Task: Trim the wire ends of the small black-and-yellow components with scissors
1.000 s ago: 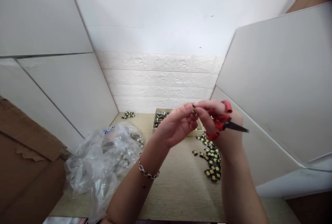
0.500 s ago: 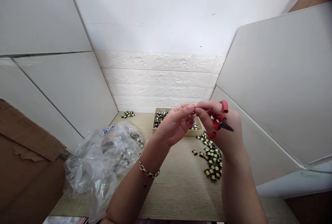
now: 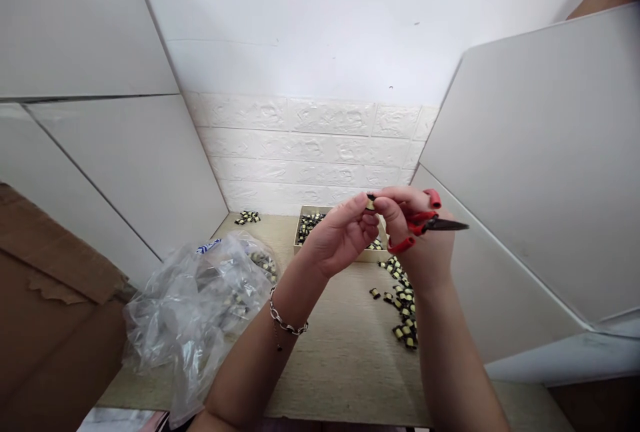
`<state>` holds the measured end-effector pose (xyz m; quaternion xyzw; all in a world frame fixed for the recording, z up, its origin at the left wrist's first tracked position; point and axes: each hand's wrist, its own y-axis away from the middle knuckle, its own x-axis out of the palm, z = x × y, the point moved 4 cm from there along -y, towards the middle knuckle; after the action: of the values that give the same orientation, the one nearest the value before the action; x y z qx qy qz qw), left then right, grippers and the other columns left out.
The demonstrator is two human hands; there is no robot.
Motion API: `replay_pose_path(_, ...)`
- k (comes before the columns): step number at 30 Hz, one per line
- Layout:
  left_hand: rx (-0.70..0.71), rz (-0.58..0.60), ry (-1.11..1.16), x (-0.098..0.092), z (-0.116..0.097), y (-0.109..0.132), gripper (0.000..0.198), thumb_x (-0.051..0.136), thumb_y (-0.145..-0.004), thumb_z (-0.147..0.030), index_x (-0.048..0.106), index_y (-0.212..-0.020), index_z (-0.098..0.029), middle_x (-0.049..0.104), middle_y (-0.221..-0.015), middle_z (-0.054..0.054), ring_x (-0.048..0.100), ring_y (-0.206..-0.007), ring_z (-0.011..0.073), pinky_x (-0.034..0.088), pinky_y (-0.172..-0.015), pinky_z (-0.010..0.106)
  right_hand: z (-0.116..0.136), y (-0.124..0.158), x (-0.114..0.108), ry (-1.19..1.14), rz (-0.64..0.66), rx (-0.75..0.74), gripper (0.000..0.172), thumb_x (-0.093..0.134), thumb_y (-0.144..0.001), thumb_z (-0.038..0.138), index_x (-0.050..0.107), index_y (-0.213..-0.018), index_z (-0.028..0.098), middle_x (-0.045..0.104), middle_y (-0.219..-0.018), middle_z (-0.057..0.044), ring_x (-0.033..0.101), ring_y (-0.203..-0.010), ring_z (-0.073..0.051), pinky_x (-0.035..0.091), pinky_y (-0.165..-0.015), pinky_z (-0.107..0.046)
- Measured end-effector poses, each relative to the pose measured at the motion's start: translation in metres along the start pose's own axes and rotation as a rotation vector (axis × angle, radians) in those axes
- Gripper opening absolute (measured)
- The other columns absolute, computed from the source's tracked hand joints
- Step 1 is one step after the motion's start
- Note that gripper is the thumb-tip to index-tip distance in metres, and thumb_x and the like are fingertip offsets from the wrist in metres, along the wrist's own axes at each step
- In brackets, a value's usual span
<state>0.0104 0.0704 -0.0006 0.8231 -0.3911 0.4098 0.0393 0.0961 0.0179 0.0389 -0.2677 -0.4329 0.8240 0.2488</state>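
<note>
Red-handled scissors have swung so that their dark, pointed blades lie nearly level, where they slanted downward half a second ago; the small black-and-yellow component, then mostly hidden by fingers, now shows. Nearest, a metal chain-link bracelet hangs over a tabletop with a streaky, wood-like surface; farthest back stands a white wall with brick-patterned relief. At near left, a crumpled clear plastic bag contains similar pieces; beyond it, a shallow beige box, partly covered by the hands, contains a heap of them. The left hand pinches the component between thumb and fingers; the right hand grips the scissors, its thumb and forefinger tips right beside the component, contact unclear.
</note>
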Motion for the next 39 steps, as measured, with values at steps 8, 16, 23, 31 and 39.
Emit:
replay_pose_path(8,0.017,-0.029,0.020,0.001,-0.001,0.000,0.018,0.067,-0.068,-0.029,0.060,-0.075,-0.014,0.051,-0.064,-0.003,0.047,-0.059,0.0027,0.043,-0.060,0.016,0.004,0.000,-0.004,0.139,0.016,-0.144,0.007,0.055,-0.080,0.026,0.062,-0.079,0.025,0.065,-0.072,0.001,0.057,-0.062,-0.011,0.046,-0.058,-0.025)
replay_pose_path(16,0.088,-0.066,-0.080,0.004,-0.006,0.001,0.015,0.068,-0.066,-0.027,0.062,-0.068,-0.013,0.048,-0.060,-0.003,0.041,-0.054,0.0018,0.039,-0.053,0.014,0.001,-0.002,-0.006,0.150,0.067,-0.178,0.007,0.054,-0.081,0.025,0.061,-0.078,0.024,0.065,-0.070,0.002,0.056,-0.065,-0.012,0.044,-0.058,-0.025)
replay_pose_path(23,0.105,-0.080,-0.150,0.003,-0.007,0.002,0.013,0.067,-0.067,-0.027,0.064,-0.067,-0.014,0.049,-0.056,-0.003,0.041,-0.052,0.0021,0.036,-0.051,0.015,0.001,-0.002,-0.008,0.152,0.104,-0.207,0.008,0.054,-0.081,0.024,0.061,-0.076,0.023,0.064,-0.070,0.002,0.055,-0.062,-0.011,0.042,-0.058,-0.024)
replay_pose_path(31,0.089,-0.085,-0.142,0.004,-0.005,0.003,0.018,0.069,-0.064,-0.027,0.063,-0.067,-0.010,0.051,-0.058,-0.003,0.044,-0.052,0.0014,0.036,-0.052,0.014,0.005,-0.002,-0.014,0.163,0.120,-0.277,0.006,0.057,-0.079,0.018,0.060,-0.077,0.023,0.064,-0.070,0.003,0.055,-0.064,-0.009,0.041,-0.058,-0.022)
replay_pose_path(39,0.004,-0.031,0.084,0.007,0.003,0.003,0.021,0.065,-0.070,-0.028,0.061,-0.077,-0.009,0.055,-0.067,-0.001,0.050,-0.061,0.0026,0.044,-0.061,0.014,0.005,-0.001,-0.010,0.115,0.005,-0.165,0.006,0.057,-0.079,0.024,0.060,-0.074,0.023,0.065,-0.069,0.004,0.056,-0.059,-0.010,0.042,-0.056,-0.023)
